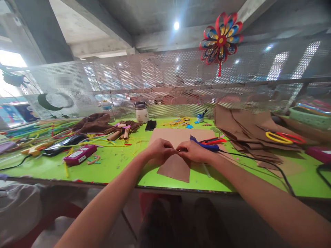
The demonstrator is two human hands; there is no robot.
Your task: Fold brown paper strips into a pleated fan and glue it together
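Both hands meet at the middle of the green table, pinching the top of a brown paper piece (176, 168) that widens toward the table's front edge. My left hand (160, 150) has its fingers closed on the paper's upper left part. My right hand (191, 151) closes on it from the right, fingertips nearly touching the left ones. Behind the hands lies a flat tan sheet (178, 133). A blue glue gun (207, 145) rests just beyond my right hand, beside red-handled scissors (216, 141).
Stacked brown paper (240, 127) and yellow-handled scissors (279, 138) lie right on the green table (113, 168). A black cable runs past my right forearm. Left are a purple box (80, 154), colored sticks and brown cloth (94, 123). A phone (151, 125) and jar (141, 112) stand behind.
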